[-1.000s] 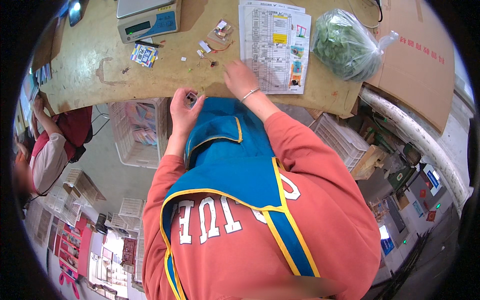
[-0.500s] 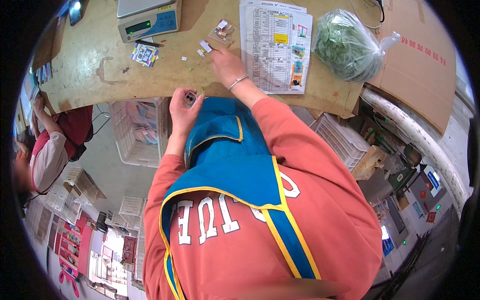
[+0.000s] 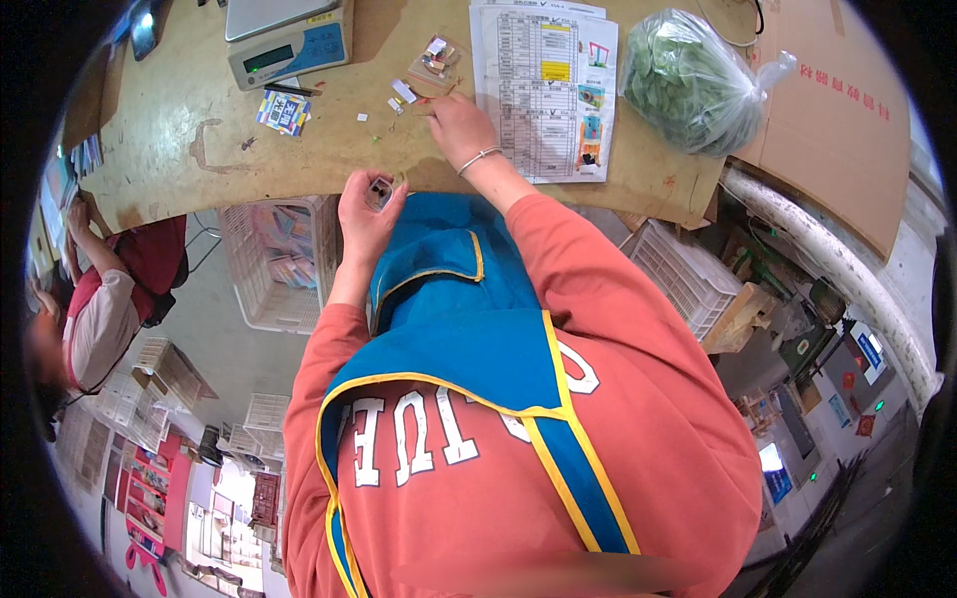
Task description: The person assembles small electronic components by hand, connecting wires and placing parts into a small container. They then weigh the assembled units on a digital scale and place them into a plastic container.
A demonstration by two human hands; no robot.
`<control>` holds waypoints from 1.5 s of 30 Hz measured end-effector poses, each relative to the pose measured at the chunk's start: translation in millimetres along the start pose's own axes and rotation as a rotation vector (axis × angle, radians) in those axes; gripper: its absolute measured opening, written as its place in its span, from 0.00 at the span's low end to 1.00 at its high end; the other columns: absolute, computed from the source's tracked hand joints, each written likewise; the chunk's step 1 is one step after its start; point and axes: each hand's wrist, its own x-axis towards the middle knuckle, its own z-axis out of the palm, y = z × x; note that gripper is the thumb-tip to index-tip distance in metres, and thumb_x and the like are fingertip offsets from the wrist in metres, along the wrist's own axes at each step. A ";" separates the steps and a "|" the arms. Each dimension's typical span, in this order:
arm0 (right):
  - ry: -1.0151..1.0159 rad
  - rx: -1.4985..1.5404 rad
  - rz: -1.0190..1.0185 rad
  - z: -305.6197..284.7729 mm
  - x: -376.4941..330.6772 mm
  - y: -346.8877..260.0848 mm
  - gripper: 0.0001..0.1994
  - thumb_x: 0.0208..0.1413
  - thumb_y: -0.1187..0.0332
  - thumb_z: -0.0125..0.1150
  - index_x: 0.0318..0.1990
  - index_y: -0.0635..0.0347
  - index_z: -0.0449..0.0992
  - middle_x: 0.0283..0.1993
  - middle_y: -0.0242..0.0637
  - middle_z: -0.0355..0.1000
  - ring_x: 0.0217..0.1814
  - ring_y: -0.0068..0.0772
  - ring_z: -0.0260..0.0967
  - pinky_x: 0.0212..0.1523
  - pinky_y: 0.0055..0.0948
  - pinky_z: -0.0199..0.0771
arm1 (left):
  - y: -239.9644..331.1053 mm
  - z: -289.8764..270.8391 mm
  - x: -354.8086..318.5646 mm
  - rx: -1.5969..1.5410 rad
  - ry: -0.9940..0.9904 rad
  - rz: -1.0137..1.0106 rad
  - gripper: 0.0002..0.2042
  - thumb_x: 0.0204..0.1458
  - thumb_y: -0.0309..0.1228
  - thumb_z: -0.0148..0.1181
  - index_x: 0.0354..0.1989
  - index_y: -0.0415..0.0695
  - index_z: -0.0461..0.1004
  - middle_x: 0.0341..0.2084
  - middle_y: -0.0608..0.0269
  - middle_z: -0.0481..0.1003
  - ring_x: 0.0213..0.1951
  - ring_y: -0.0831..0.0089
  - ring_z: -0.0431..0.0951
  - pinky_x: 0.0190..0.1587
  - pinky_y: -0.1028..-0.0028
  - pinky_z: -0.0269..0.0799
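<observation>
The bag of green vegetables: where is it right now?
In the head view the bag of green vegetables lies on the table's far right, between the printed sheet and the cardboard.

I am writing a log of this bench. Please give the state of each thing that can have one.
left hand: raised at the table edge, fingers closed on a small part
right hand: resting on the table, fingertips at small pieces
plastic bag of green pieces: tied shut
scale: nothing on it

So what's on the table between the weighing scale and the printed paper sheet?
In the head view, between the scale and the sheet lie a small pile of little parts, a white tag and the right hand.
</observation>
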 end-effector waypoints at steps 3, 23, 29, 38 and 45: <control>-0.011 0.018 -0.026 0.9 2.4 0.4 0.09 0.56 0.67 0.63 0.41 0.61 0.78 0.41 0.49 0.76 0.46 0.55 0.74 0.45 0.47 0.76 | -1.0 0.2 -0.9 -0.006 0.003 0.005 0.12 0.49 0.28 0.73 0.37 0.39 0.74 0.30 0.58 0.74 0.34 0.68 0.76 0.40 0.72 0.72; -0.002 -0.199 -0.139 -5.2 -14.9 11.6 0.03 0.52 0.74 0.58 0.32 0.58 0.78 0.38 0.46 0.72 0.41 0.50 0.77 0.38 0.45 0.79 | 0.0 -0.4 -3.4 0.004 0.012 0.010 0.13 0.49 0.29 0.73 0.36 0.39 0.74 0.30 0.59 0.74 0.33 0.69 0.75 0.39 0.72 0.72; 0.052 -0.196 -0.142 -1.3 -11.7 12.7 0.03 0.51 0.73 0.59 0.31 0.58 0.78 0.36 0.45 0.73 0.39 0.49 0.77 0.37 0.45 0.79 | -1.7 -0.2 -4.2 -0.008 0.006 -0.001 0.13 0.49 0.29 0.73 0.36 0.40 0.74 0.30 0.60 0.74 0.33 0.69 0.75 0.39 0.72 0.72; 0.125 -0.209 -0.125 -11.5 -14.0 8.4 0.01 0.47 0.71 0.63 0.27 0.56 0.78 0.33 0.42 0.73 0.36 0.48 0.76 0.34 0.45 0.78 | -2.4 1.2 -4.9 -0.010 0.001 -0.013 0.13 0.49 0.29 0.73 0.37 0.39 0.74 0.30 0.60 0.74 0.33 0.70 0.75 0.39 0.73 0.72; 0.165 -0.192 -0.138 -12.0 -15.7 11.0 0.02 0.47 0.71 0.63 0.26 0.55 0.77 0.30 0.42 0.72 0.33 0.49 0.76 0.33 0.45 0.78 | -1.6 4.3 -3.7 -0.020 0.002 0.000 0.13 0.49 0.29 0.73 0.37 0.39 0.74 0.30 0.59 0.73 0.33 0.69 0.75 0.39 0.72 0.72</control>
